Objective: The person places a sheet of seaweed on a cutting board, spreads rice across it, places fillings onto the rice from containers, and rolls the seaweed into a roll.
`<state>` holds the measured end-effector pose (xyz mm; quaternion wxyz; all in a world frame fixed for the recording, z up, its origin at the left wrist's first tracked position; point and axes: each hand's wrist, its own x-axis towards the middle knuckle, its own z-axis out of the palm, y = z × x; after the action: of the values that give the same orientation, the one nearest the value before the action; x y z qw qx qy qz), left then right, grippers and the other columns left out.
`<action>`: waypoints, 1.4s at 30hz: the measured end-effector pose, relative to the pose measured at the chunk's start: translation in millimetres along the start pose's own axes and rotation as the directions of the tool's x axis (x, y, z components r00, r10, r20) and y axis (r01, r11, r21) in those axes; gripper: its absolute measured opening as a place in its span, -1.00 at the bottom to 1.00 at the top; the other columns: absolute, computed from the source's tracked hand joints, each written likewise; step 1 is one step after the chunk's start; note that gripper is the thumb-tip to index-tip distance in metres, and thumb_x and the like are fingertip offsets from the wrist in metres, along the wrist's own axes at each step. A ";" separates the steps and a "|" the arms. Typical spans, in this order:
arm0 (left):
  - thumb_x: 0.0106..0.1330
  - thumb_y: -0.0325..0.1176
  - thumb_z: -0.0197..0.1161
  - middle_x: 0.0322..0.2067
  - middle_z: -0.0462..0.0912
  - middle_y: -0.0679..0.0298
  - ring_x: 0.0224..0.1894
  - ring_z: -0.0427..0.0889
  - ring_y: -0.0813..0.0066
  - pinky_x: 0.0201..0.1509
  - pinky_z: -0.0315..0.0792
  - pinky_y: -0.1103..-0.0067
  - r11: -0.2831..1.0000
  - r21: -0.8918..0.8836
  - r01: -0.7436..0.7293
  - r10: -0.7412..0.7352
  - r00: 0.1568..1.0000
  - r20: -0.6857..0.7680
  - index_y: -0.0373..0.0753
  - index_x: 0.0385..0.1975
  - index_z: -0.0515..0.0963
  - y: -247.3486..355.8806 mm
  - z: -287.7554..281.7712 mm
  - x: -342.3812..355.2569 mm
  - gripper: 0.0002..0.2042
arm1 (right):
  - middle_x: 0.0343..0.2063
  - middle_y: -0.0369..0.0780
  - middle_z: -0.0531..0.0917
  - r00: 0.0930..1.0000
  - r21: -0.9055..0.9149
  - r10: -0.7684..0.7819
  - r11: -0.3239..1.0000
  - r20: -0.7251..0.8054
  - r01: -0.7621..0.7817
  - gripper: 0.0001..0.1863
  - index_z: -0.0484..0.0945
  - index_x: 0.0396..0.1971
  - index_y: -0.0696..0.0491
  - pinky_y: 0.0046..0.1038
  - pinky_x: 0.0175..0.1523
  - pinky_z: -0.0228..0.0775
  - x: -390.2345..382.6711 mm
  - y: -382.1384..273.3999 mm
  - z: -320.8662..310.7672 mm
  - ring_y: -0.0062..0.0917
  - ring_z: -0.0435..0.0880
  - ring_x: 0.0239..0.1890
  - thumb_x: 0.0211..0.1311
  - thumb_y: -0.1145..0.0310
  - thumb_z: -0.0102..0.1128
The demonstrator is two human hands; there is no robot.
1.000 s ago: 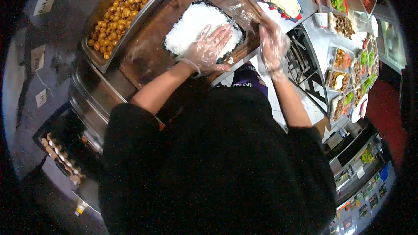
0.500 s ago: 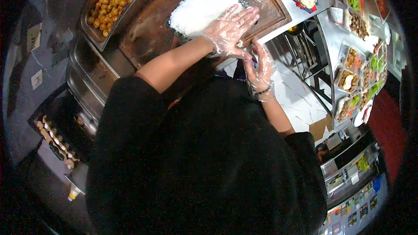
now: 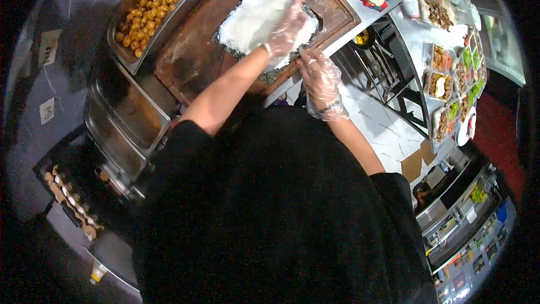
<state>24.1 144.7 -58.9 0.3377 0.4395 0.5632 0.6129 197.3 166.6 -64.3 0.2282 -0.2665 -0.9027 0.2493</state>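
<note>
Left hand [image 3: 284,35] is turning onto its edge over the white rice [image 3: 247,19], having lain flatter half a second earlier, while the right hand [image 3: 323,81] is now resting apart from it, at the lower right edge of the brown board [image 3: 191,50]. Fingers on the left are extending freely; those on the right are curling, their grip impossible to tell. Rice is covering a black sheet [image 3: 229,49], upper centre. Glossy brown balls [image 3: 152,19] are filling a metal pan [image 3: 134,66], upper left; clear food containers [image 3: 441,87] are standing on the counter [image 3: 413,50], right.

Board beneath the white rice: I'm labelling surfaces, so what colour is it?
The board is dark reddish brown, best seen in the head view.
</note>
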 end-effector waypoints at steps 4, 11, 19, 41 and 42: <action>0.43 0.27 -0.25 0.50 -0.11 0.14 0.53 -0.18 0.24 0.54 -0.25 0.38 0.957 0.287 0.049 -0.022 0.995 -0.095 -0.20 0.46 -0.18 11.5 -47.8 -35.8 -0.19 | -0.31 -0.14 0.61 0.980 -0.078 -0.024 0.996 0.196 0.040 -0.75 0.59 -0.18 0.00 -0.19 -0.25 0.53 14.7 -13.2 -10.2 -0.20 0.67 -0.30 0.08 0.45 0.20; 0.34 0.06 0.11 0.43 0.13 0.09 0.44 0.17 0.14 0.49 0.03 0.43 0.838 0.519 0.167 -0.093 0.982 -0.167 -0.26 0.47 -0.20 33.0 -79.6 -80.1 -0.12 | -0.33 -0.14 0.72 0.926 0.133 0.212 0.956 0.311 -0.263 -0.88 0.70 -0.34 0.03 -0.29 -0.17 0.54 40.2 -14.7 -21.1 -0.22 0.71 -0.24 0.11 0.37 0.32; 0.10 0.25 0.26 0.46 -0.09 -0.06 0.50 -0.08 0.04 0.56 -0.16 0.29 0.607 0.789 -0.092 -0.177 0.953 0.247 -0.33 0.46 -0.27 20.7 -49.7 -78.1 0.14 | -0.38 -0.15 0.70 0.969 0.189 -0.076 0.982 0.235 0.032 -0.82 0.69 -0.29 0.01 -0.31 -0.16 0.52 43.4 5.9 -6.9 -0.25 0.69 -0.28 0.04 0.45 0.33; 0.05 0.53 0.00 0.50 -0.18 0.14 0.54 -0.18 0.25 0.53 -0.38 0.09 0.469 0.877 -0.101 -0.150 0.970 0.192 -0.24 0.48 -0.17 -12.0 14.7 1.9 0.16 | -0.20 -0.14 0.63 0.892 0.703 0.444 0.610 0.079 -0.366 -0.76 0.40 -0.10 0.12 -0.47 -0.02 0.48 28.2 62.5 -20.9 -0.52 0.61 -0.13 0.29 0.56 0.20; 0.10 0.53 -0.06 0.50 -0.16 0.16 0.54 -0.19 0.28 0.53 -0.42 0.11 0.494 0.862 -0.111 -0.132 0.971 0.201 -0.23 0.48 -0.16 -11.8 15.0 6.0 0.12 | -0.18 -0.15 0.62 0.887 0.714 0.458 0.602 0.058 -0.357 -0.74 0.38 -0.09 0.10 -0.46 0.03 0.45 28.9 60.9 -19.1 -0.51 0.60 -0.10 0.29 0.59 0.18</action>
<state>34.6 157.7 -69.9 0.1399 0.6167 0.7520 0.1861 208.2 234.7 -76.3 0.3080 -0.3727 -0.6344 0.6031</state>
